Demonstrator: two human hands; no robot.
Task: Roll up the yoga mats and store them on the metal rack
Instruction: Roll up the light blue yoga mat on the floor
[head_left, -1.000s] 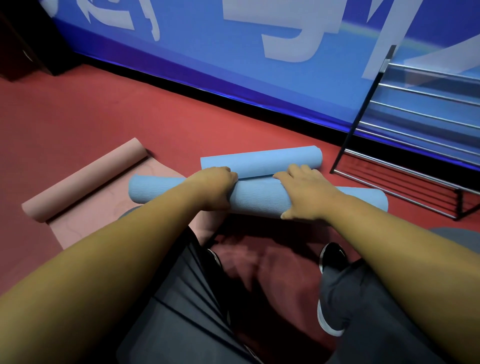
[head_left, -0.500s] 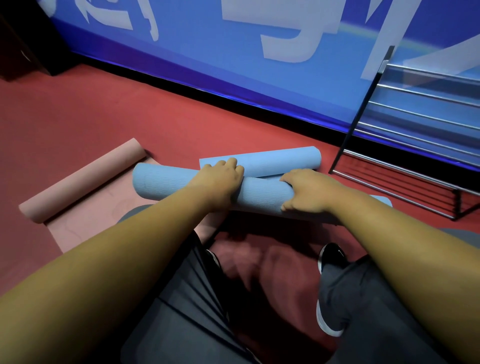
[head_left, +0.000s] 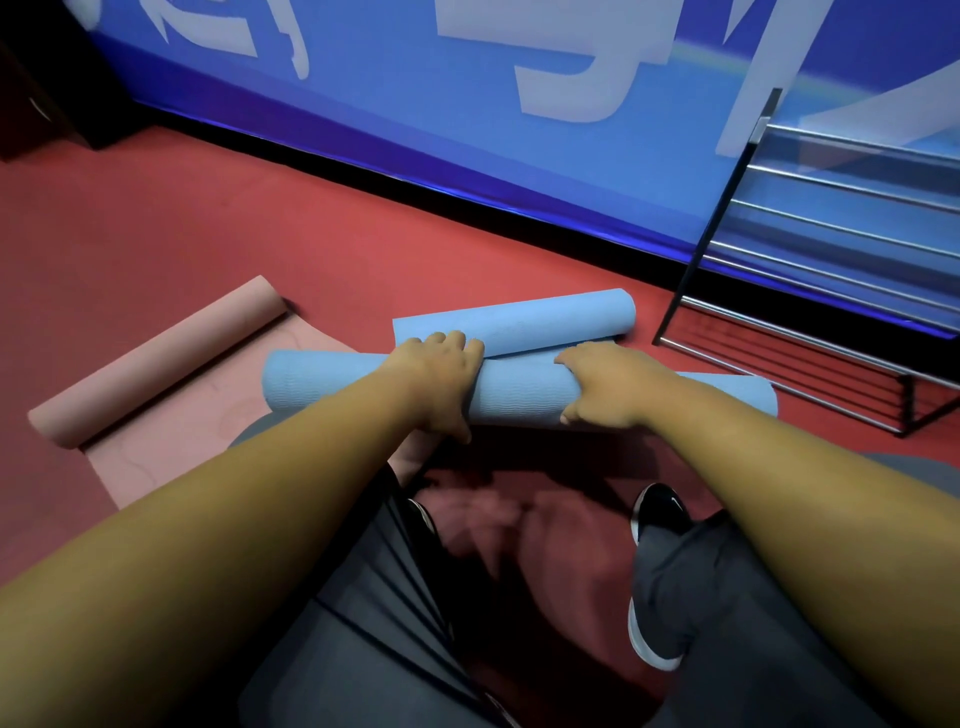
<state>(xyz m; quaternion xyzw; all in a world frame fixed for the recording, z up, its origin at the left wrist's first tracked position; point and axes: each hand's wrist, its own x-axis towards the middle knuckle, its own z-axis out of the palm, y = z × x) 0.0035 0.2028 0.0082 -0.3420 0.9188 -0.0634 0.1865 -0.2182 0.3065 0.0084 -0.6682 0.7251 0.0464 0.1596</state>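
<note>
Rolled further up-frame, the blue yoga mat (head_left: 519, 397) lies centre-frame, fingers of left hand (head_left: 441, 374) and right hand (head_left: 610, 387) curled round it; rolling seems nearly done, next a lift onto the metal rack (head_left: 831, 358), right.

The red floor (head_left: 182, 218) carries a pink mat (head_left: 171, 447), a blue roll (head_left: 519, 319) and a metal rack (head_left: 700, 249).

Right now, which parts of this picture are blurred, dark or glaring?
Head view: the nearer blue rolled foam yoga mat, with left hand and right hand on it, is sharp. Head view: the red floor between the legs is smeared. Head view: the white letters on the blue wall are soft, the corners are dim, the silver metal rack's bars glint.
</note>
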